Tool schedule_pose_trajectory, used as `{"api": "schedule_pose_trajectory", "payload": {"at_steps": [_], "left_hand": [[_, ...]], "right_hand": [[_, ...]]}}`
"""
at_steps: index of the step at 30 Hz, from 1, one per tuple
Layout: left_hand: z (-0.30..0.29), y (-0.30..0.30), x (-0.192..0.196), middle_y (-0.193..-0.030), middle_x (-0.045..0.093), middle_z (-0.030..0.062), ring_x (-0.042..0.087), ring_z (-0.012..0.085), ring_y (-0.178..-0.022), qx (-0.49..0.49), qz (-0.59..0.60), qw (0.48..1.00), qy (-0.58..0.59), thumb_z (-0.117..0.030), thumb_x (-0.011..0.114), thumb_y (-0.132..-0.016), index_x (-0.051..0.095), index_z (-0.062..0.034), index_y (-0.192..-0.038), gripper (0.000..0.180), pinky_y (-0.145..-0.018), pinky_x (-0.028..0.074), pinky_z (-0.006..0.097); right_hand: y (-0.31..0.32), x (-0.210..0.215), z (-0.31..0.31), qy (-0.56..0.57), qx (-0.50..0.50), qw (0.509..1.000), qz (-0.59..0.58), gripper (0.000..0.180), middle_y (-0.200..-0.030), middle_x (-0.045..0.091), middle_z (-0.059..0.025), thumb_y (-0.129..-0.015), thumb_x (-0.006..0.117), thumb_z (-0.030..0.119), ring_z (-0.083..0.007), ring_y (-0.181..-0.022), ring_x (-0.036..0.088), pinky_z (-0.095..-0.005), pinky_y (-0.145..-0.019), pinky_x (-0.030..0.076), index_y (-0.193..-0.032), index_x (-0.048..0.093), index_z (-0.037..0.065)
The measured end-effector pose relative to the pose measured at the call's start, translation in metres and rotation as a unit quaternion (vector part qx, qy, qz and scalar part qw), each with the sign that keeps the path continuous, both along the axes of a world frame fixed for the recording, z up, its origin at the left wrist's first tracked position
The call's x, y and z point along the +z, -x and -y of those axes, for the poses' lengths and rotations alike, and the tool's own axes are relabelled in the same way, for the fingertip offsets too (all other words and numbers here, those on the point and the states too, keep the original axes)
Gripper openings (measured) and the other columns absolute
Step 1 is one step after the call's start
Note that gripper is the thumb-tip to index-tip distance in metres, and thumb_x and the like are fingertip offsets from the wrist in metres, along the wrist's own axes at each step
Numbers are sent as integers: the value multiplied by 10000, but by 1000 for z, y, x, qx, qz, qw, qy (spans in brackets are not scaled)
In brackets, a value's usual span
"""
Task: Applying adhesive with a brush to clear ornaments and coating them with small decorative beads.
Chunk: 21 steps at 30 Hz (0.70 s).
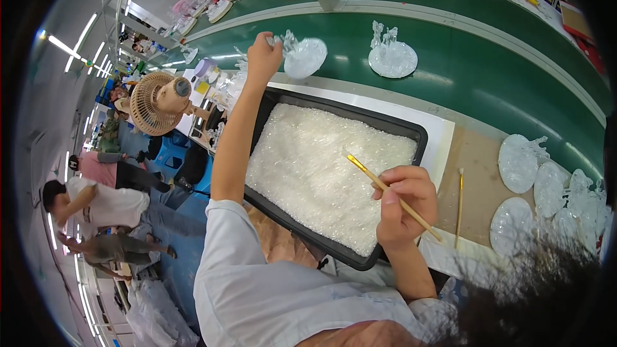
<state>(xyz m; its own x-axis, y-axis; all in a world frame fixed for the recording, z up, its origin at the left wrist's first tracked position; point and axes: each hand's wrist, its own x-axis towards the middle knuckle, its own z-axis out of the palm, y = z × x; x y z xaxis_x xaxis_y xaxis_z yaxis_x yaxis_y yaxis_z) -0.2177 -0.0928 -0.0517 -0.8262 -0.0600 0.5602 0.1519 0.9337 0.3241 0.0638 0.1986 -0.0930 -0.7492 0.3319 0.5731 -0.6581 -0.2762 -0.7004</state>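
Note:
My left hand (pixel 264 58) reaches out over the green belt, its fingers closed on the clear upright part of a figurine (pixel 305 58) with a round, frosty white base. The figurine is a little blurred, and I cannot tell whether its base touches the belt. In my right hand (pixel 405 202) is a thin paintbrush (pixel 358 163) with a wooden handle and gold ferrule, held between thumb and fingers. Its bristles point up and left over a black tray (pixel 421 138) filled with sparkling white granules (pixel 321 160).
Another clear figurine (pixel 393 59) stands on the green belt (pixel 463 58). Several more round-based pieces (pixel 518 164) lie at the right. A second brush (pixel 460 209) rests on brown board (pixel 479 154). A beige fan (pixel 157 99) stands left; people (pixel 116 205) are beyond.

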Motion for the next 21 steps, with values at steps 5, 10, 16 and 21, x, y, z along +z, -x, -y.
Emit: {"api": "schedule_pose_trajectory", "payload": {"at_steps": [5,10,16,21], "left_hand": [[-56,-51,44,-677,651,136,654,273,-635,-75,-63,993,-65,-192,615,-903,565,5,-1170,335,-630,506,358],[-86,-127,55,-757,626,134,611,242,-645,-117,-54,989,-75,-166,588,-935,551,2,-1114,249,-622,483,339],[-88,-178,40,-924,616,155,602,293,-754,-247,-54,967,-42,-41,586,-910,507,-22,-1045,157,-687,480,324],[-79,-186,36,-937,659,117,631,288,-786,-342,-41,938,-26,25,632,-845,500,-40,-1037,241,-717,498,318]], "right_hand": [[-1,4,3,34,10,999,3,104,-992,564,-215,-904,532,-2,-187,-688,584,-292,-586,529,-988,471,6],[0,0,0,14,-19,999,-22,138,-989,563,-192,-889,587,59,-196,-665,566,-279,-519,503,-955,470,31],[2,-1,-1,11,-52,999,-5,155,-926,512,-138,-883,615,115,-185,-610,530,-248,-454,453,-907,473,58],[3,-2,-1,-22,-23,999,32,135,-927,524,-151,-870,610,55,-178,-601,556,-252,-471,483,-917,484,47]]}}
